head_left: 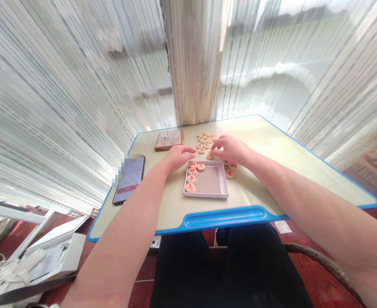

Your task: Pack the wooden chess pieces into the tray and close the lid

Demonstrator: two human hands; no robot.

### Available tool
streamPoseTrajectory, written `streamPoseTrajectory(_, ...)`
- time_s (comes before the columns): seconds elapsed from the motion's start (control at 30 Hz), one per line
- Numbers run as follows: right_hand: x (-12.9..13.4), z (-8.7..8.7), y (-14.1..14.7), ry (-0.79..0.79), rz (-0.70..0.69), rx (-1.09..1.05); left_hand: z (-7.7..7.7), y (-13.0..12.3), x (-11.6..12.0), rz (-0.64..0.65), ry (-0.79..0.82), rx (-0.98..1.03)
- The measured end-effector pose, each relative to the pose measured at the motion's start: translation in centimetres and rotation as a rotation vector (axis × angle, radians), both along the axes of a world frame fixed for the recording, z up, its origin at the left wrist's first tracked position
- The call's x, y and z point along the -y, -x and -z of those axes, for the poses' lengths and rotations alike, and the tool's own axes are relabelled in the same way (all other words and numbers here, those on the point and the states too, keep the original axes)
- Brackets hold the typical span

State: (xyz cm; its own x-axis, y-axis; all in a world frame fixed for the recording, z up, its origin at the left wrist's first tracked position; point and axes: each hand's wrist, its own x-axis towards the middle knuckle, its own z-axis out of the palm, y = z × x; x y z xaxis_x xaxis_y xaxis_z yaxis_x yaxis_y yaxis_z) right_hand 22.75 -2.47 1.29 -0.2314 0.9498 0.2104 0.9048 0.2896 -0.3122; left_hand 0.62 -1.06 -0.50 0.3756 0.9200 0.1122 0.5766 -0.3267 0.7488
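A shallow white box tray [207, 196] lies on the table before me. Several round xiangqi pieces with red characters [191, 179] line its left side, and one more [201, 167] sits at the top beside them. My left hand [179, 156] hovers by the tray's upper left corner, fingers stretched out and holding nothing. Just beyond the tray's far edge, my right hand [228, 149] has its thumb and fingertips closed at a xiangqi piece [210, 155]. Further pieces [204, 139] are heaped behind it, and a few red ones [230, 173] rest right of the tray, partly hidden by my right hand.
A flat printed box lid [169, 139] lies at the back left. A phone [129, 179] rests near the table's left edge. The cream table [304, 171] has a blue rim and a blue front groove [223, 217]. Sheer curtains [194, 64] hang behind it.
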Motion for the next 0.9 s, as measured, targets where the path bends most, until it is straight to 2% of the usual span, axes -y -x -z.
streamPoseTrajectory(0.17, -0.1, 0.8, 0.4, -0.032, -0.041, -0.039, 0.0, -0.1, 0.1, 0.008, -0.02, -0.043)
streamPoseTrajectory(0.27, -0.5, 0.9, 0.0, -0.026, -0.057, 0.007, 0.1, -0.1, -0.1, -0.053, -0.078, -0.072)
streamPoseTrajectory(0.4, -1.0, 1.0, -0.7, 0.027, -0.012, 0.045, 0.1, 0.2, -0.4, -0.183, -0.184, -0.099)
streamPoseTrajectory(0.57, -0.7, 0.7, -0.7, -0.03, -0.026, 0.006, 0.3, 0.4, -0.5, -0.185, -0.177, -0.118)
streamPoseTrajectory(0.63, -0.2, 0.4, -0.2, -0.076, -0.114, -0.051, 0.3, 0.4, -0.5, -0.181, -0.181, -0.136)
streamPoseTrajectory(0.77, 1.2, -0.2, 1.1, -0.145, -0.406, -0.124, 0.4, 0.2, -0.5, -0.161, -0.202, -0.167)
streamPoseTrajectory(0.9, 2.0, -0.1, 1.8, -0.128, -0.51, -0.074, 0.4, 0.2, -0.5, -0.155, -0.203, -0.166)
